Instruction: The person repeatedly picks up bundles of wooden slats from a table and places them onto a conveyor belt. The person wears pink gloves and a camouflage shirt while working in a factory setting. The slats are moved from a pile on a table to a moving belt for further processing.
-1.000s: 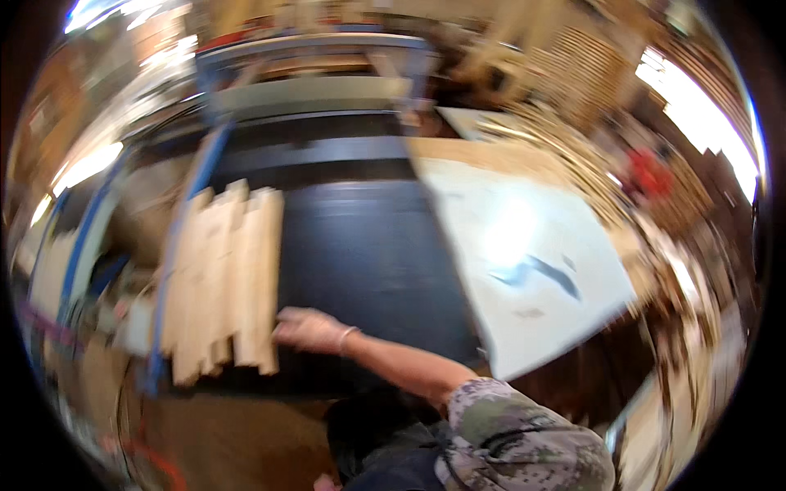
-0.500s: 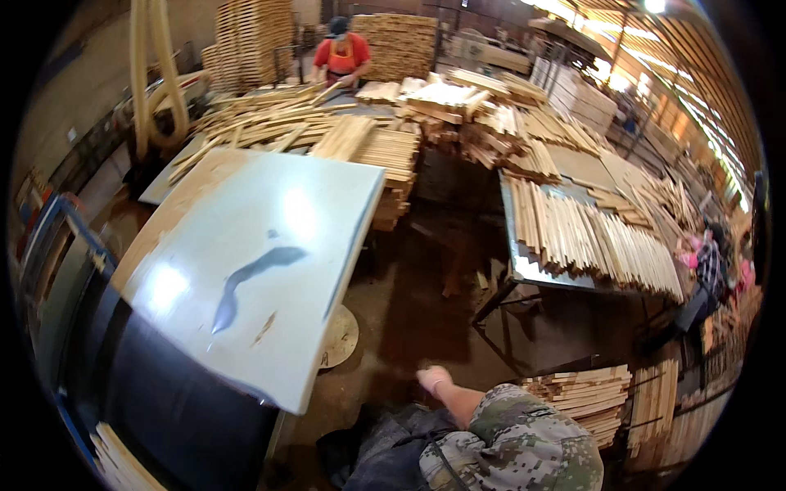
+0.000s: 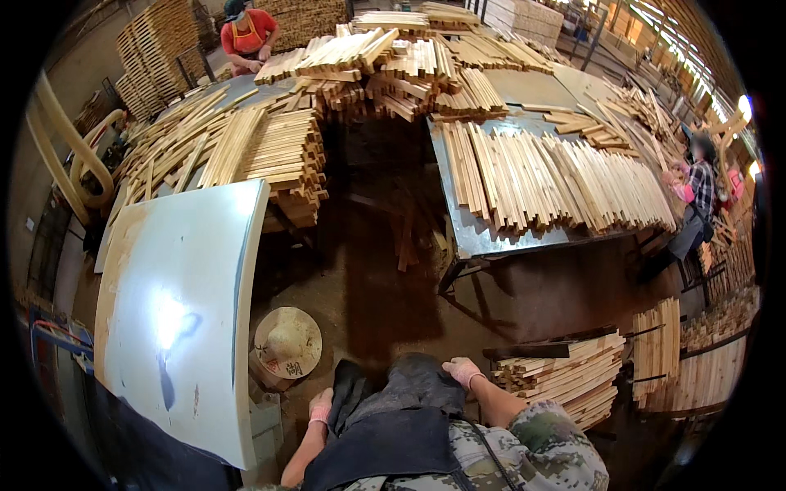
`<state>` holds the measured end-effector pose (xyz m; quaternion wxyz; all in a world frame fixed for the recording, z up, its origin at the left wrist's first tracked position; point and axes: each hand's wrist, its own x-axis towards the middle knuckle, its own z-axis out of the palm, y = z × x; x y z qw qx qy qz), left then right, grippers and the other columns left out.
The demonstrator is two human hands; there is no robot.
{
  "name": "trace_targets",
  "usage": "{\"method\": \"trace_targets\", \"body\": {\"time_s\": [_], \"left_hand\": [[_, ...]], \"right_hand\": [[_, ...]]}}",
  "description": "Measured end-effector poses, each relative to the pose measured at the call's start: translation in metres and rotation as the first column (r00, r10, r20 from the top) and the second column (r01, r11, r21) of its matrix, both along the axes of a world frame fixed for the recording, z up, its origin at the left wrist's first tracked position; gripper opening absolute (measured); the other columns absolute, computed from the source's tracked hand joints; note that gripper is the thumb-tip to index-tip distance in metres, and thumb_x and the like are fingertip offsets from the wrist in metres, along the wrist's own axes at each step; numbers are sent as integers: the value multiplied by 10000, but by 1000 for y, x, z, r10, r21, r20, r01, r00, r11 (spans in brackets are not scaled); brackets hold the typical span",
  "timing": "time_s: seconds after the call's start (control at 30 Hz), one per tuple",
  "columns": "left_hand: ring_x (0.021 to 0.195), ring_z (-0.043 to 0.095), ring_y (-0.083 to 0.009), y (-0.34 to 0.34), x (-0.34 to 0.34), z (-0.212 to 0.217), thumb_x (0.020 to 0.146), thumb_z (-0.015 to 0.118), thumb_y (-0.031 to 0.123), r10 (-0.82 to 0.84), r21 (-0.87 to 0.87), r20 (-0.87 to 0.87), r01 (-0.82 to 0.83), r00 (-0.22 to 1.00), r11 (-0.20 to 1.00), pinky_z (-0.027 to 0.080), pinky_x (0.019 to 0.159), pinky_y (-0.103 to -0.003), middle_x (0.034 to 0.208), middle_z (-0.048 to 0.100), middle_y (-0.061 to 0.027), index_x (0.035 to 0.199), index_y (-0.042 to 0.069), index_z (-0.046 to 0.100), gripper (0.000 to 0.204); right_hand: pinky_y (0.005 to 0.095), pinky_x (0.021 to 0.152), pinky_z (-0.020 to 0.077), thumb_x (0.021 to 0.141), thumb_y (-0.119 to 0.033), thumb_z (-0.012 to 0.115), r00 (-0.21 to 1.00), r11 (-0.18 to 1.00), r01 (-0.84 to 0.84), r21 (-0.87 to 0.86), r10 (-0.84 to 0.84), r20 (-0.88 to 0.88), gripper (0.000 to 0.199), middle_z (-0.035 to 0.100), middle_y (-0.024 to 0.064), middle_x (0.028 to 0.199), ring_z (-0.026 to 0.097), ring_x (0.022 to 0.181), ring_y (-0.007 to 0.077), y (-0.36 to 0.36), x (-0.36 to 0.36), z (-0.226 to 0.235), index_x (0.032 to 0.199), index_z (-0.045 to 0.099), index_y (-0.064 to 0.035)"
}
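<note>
My left hand, in a pale pink glove, is closed at the left edge of a dark apron. My right hand, gloved alike, has its fingers curled at the apron's right edge. The apron is spread across my front, with a flap of it standing up beside the left hand; the fingertips of both hands are partly hidden. To the right of my right hand lies a stack of wooden strips. A round pale straw hat is to the left, ahead of my left hand.
A large shiny board stands at the left. Wooden strips cover a metal-topped table at the right; more strips are piled at the far left. One co-worker is at the back, another at the far right.
My view has swung right and down. My left hand has come into sight at the apron, and my right hand has drawn from out in front to the apron's edge.
</note>
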<state>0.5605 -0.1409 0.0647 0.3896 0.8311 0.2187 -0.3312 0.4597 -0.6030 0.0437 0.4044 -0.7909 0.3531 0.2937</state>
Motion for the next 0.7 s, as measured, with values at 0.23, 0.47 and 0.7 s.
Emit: {"method": "trace_targets", "body": {"time_s": [0.23,0.47,0.7], "left_hand": [[1324,629,-362,-43,131,-20,989,665,397,197,15,-108,-197,974,980,450,1127,-426,1430,699,-196,1417,-22,676,599],[1018,653,-217,-131,328,-27,983,757,327,179,-391,-29,-176,983,903,520,934,-348,1229,743,-65,1406,-3,697,540],[1365,633,-243,-252,529,71,1015,754,303,-67,-603,267,221,961,766,460,1174,-340,1429,705,-161,1448,-30,650,556]], "right_hand": [[470,967,561,971,-451,644,991,994,-107,11,107,-79,448,757,201,1236,717,1162,398,-10,-56,-124,1189,764,-79],[443,738,552,974,-376,688,991,978,134,160,-127,-49,346,747,130,963,670,833,290,-52,4,-128,1051,757,-46],[452,753,571,960,-382,683,965,982,-83,-170,122,233,469,758,181,1007,715,839,331,-134,271,-53,1164,737,37]]}}
